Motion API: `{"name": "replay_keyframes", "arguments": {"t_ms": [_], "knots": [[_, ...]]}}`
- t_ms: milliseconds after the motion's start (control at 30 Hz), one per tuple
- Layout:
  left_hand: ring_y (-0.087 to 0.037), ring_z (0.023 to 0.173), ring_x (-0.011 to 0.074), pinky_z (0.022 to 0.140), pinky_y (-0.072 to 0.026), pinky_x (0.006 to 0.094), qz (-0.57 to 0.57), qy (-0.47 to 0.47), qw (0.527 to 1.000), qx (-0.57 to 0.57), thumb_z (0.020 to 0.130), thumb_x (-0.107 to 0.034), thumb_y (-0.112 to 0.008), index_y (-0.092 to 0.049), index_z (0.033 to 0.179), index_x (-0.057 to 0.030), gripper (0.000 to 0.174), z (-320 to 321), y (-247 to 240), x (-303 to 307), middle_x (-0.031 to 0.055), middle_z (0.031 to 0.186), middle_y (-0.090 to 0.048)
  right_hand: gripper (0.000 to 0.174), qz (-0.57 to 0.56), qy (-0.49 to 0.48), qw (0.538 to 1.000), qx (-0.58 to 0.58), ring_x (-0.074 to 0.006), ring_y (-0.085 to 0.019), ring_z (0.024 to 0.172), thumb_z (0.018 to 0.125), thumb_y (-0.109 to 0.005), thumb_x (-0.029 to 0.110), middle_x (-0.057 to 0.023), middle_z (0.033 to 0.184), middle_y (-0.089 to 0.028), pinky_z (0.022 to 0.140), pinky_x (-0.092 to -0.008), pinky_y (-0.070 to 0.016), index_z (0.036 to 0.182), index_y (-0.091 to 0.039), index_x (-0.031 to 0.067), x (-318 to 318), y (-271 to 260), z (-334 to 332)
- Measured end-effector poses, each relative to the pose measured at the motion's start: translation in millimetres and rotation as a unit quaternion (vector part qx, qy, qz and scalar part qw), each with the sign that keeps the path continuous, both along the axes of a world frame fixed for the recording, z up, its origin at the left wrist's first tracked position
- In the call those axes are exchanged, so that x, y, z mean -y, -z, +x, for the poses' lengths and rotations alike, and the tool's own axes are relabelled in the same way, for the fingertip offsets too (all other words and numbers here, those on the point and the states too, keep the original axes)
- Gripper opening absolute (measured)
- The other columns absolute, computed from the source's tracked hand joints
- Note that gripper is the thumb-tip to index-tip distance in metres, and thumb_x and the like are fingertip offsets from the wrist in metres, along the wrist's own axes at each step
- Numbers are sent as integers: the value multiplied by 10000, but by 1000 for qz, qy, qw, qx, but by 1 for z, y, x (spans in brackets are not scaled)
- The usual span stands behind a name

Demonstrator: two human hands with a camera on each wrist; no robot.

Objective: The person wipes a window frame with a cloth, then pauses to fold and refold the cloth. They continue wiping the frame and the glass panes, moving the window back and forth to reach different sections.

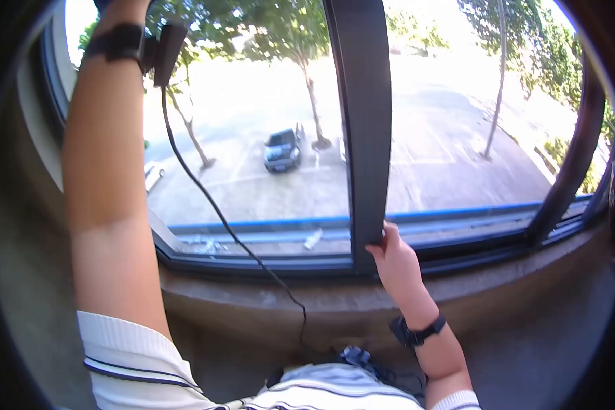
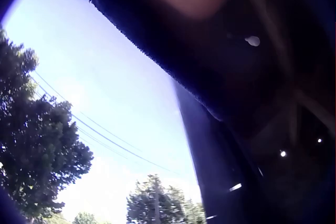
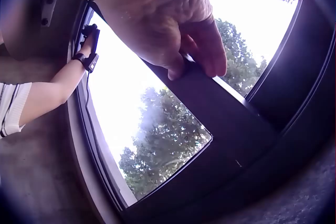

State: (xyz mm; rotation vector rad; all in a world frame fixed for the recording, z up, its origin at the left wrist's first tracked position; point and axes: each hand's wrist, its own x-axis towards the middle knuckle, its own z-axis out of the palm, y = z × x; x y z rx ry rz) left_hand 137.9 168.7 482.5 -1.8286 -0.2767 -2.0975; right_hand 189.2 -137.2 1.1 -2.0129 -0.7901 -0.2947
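My right hand grips the lower part of the dark vertical window frame bar, with the thumb on one side and fingers curled round the other. The left arm reaches up along the left side of the window, and its hand is cut off by the top edge in the head view. In the right wrist view the left hand is small, beside a dark item. Dark fuzzy fabric crosses the left wrist view below a blurred patch of skin; the left fingers' pose is unclear.
A black cable hangs from the left wrist device across the window. Below the glass runs a concrete sill. Outside are trees, a paved lot and a dark car. A metal fitting shows on the wall.
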Motion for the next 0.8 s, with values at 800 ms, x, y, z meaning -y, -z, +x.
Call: {"name": "replay_keyframes", "arguments": {"t_ms": [800], "knots": [[-568, 1089, 329, 963, -428, 401, 90, -77, 993, -27, 924, -164, -527, -593, 1159, -35, 275, -131, 46, -222, 172, 1140, -615, 374, -23, -27, 997, -64, -350, -623, 947, 856, -655, 173, -180, 958, -652, 793, -405, -488, 1184, -490, 107, 13, -1, 1]]}}
